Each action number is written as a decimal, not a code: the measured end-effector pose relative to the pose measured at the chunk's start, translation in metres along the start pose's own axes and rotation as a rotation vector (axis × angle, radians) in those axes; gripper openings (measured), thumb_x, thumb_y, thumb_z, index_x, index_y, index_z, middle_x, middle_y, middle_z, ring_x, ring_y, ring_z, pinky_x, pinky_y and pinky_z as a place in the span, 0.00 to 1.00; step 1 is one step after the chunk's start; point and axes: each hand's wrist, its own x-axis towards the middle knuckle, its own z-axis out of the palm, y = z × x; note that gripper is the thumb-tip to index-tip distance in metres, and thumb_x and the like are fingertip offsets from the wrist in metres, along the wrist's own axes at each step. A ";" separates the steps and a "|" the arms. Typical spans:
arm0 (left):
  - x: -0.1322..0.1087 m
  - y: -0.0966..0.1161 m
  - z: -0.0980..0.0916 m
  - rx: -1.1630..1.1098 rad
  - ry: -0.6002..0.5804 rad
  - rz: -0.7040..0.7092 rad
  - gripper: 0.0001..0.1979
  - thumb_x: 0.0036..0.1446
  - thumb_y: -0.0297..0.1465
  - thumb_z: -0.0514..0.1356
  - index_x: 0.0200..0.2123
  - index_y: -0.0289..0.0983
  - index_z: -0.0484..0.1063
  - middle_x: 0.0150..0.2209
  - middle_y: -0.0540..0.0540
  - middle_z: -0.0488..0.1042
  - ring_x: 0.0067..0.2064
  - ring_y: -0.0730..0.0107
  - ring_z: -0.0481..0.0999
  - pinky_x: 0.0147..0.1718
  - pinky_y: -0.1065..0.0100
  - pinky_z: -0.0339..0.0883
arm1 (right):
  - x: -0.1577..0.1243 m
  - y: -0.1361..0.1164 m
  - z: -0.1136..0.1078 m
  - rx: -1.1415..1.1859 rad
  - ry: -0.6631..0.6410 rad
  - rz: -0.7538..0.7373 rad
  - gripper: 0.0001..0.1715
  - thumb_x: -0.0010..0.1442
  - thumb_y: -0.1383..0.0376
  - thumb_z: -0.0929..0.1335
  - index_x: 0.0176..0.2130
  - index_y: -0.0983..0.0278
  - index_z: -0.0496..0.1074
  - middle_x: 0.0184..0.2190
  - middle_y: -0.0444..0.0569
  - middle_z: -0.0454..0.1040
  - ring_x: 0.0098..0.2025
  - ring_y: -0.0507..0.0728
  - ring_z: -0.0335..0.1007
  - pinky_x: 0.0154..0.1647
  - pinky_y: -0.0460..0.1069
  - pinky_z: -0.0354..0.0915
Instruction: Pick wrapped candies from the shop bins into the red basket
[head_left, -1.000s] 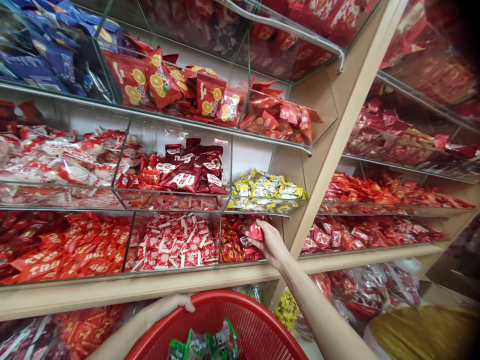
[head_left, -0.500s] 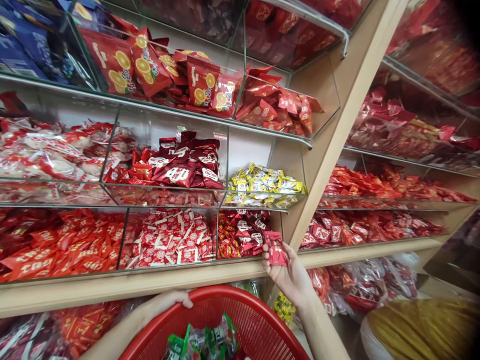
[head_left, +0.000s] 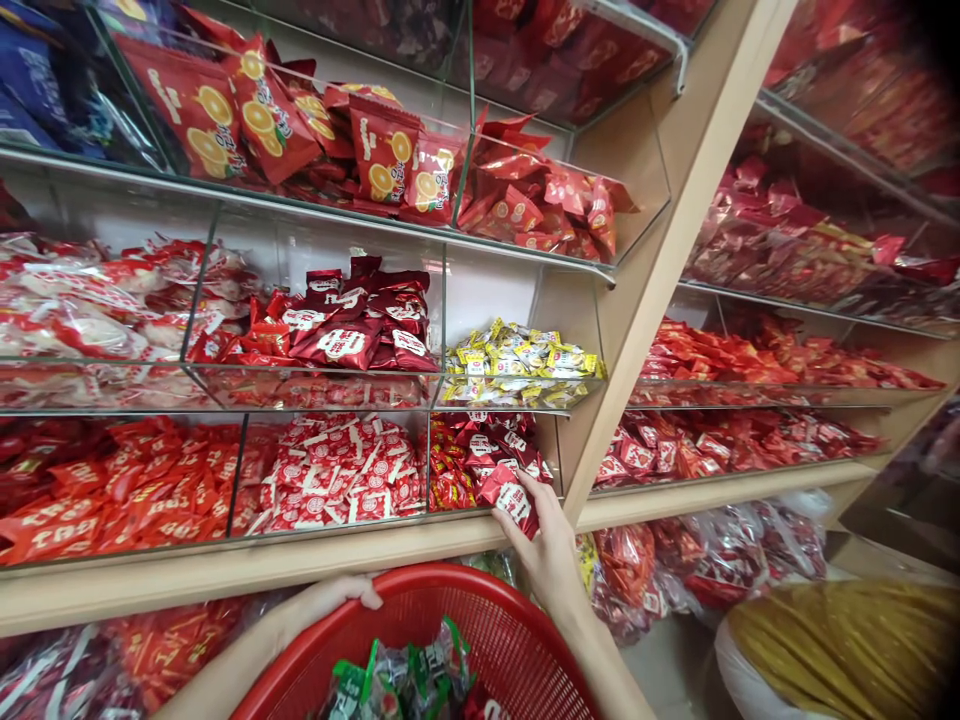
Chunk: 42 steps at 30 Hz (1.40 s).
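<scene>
A: What does the right hand [head_left: 551, 550] have?

B: A red packet [head_left: 510, 500], pinched between thumb and fingers, its pale printed label showing.

A: Where is that packet?

B: At the front of the bottom row of bins, before a heap of dark red packets [head_left: 487, 447] and near the wooden ledge [head_left: 300, 562]. Whether it touches the heap, I can't tell.

A: And the left hand [head_left: 346, 594]?

B: Its fingers are curled over the rim of a red basket [head_left: 525, 635], below the ledge.

A: Anything in the basket?

B: Green packets [head_left: 409, 672], with some red wrapping beside them.

A: What lies around the heap?

B: Yellow packets [head_left: 525, 357] one row up, and red-and-white packets [head_left: 345, 470] in the bin to its left.
</scene>
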 end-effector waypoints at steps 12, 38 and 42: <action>-0.011 0.009 0.015 -0.026 0.018 0.001 0.27 0.39 0.29 0.58 0.48 0.39 0.67 0.30 0.49 0.77 0.28 0.65 0.75 0.26 0.70 0.65 | -0.029 0.002 -0.025 -0.047 -0.052 0.177 0.28 0.55 0.55 0.65 0.53 0.63 0.61 0.46 0.53 0.69 0.47 0.58 0.66 0.49 0.54 0.62; -0.020 0.008 0.021 -0.031 -0.008 0.079 0.26 0.40 0.27 0.57 0.48 0.38 0.68 0.32 0.48 0.77 0.30 0.66 0.75 0.30 0.70 0.65 | -0.176 0.035 0.032 -0.775 -0.788 -0.065 0.26 0.48 0.63 0.69 0.48 0.65 0.68 0.37 0.54 0.75 0.38 0.63 0.70 0.37 0.53 0.65; -0.022 0.009 0.021 -0.040 -0.005 0.055 0.28 0.40 0.28 0.58 0.49 0.39 0.66 0.32 0.49 0.77 0.28 0.67 0.74 0.29 0.70 0.65 | -0.161 0.017 0.018 -0.740 -0.789 -0.009 0.23 0.54 0.64 0.65 0.50 0.65 0.66 0.39 0.55 0.74 0.41 0.61 0.70 0.40 0.49 0.64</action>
